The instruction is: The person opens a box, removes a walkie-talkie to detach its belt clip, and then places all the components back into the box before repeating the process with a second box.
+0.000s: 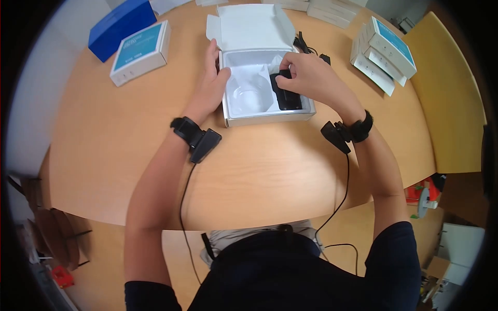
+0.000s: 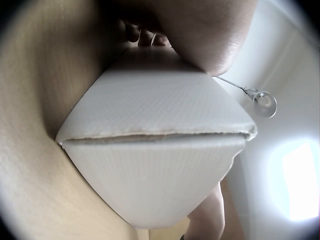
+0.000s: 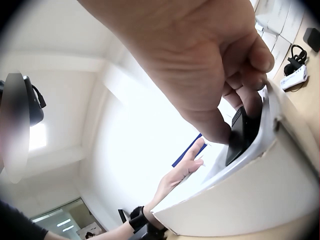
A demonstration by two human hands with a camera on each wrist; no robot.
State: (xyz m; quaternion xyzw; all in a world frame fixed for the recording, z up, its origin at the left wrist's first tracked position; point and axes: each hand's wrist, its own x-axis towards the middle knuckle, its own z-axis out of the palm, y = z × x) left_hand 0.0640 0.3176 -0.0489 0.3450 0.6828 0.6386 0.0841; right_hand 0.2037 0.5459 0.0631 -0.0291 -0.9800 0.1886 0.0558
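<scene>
Person sits at a wooden table [image 1: 270, 171] w/ an open white carton [image 1: 270, 120] front & centre, lid flap [image 1: 254, 26] up at the back. R hand [image 1: 314, 78] is in the carton's R compartment, thumb & fingertips pinching a flat blk rect. device [image 1: 290, 99]; can't tell if its underside touches the compartment floor. L hand [image 1: 211, 85] is at the carton's L side, fingers fairly straight along the outer wall, thumb by the rim. White insert [image 1: 249, 98] w/ a rounded recess fills the L part, next to the device. Blk cable [image 1: 305, 45] lies just behind the carton's R rear corner. Table's L side: teal-labelled box [image 1: 139, 54] beside a blue box [image 1: 122, 28]; R side: stack of similar boxes [image 1: 386, 54], near a yellow panel [image 1: 446, 93]. Both wrists wear blk cams [image 1: 206, 146] w/ thin cables running down toward the person's lap.
</scene>
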